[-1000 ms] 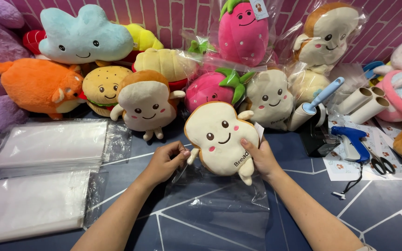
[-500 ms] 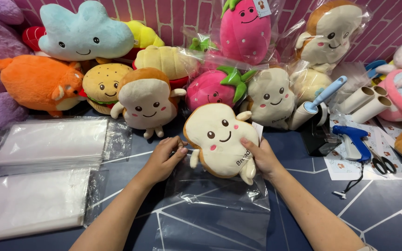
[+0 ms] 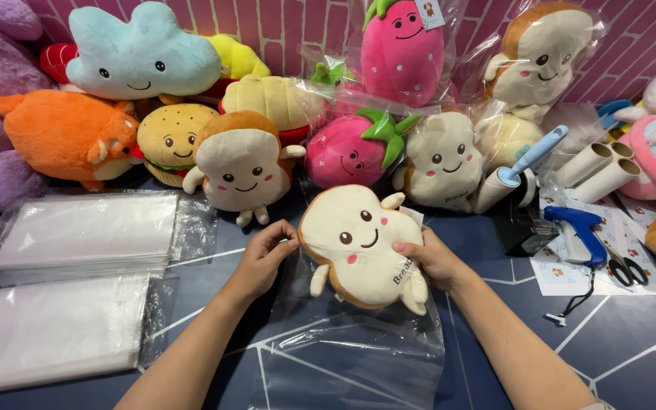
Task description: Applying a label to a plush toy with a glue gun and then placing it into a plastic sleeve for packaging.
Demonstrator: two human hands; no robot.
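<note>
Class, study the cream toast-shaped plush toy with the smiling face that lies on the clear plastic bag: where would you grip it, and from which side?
Probably its broad, soft right edge, from the right: the right hand already grips the cream toast-shaped plush toy there. Its thin arms and legs look too floppy. The left hand pinches the clear plastic bag at the toy's left.

A bread plush (image 3: 362,247) sits at the mouth of a clear bag (image 3: 351,353) lying on the table (image 3: 632,334). The left hand (image 3: 263,258) is at its left, the right hand (image 3: 434,258) at its right. Behind stands a row of plush toys (image 3: 244,159). Stacked bags (image 3: 77,285) lie far left; a tagging gun (image 3: 582,231) and scissors (image 3: 628,269) lie right.
</note>
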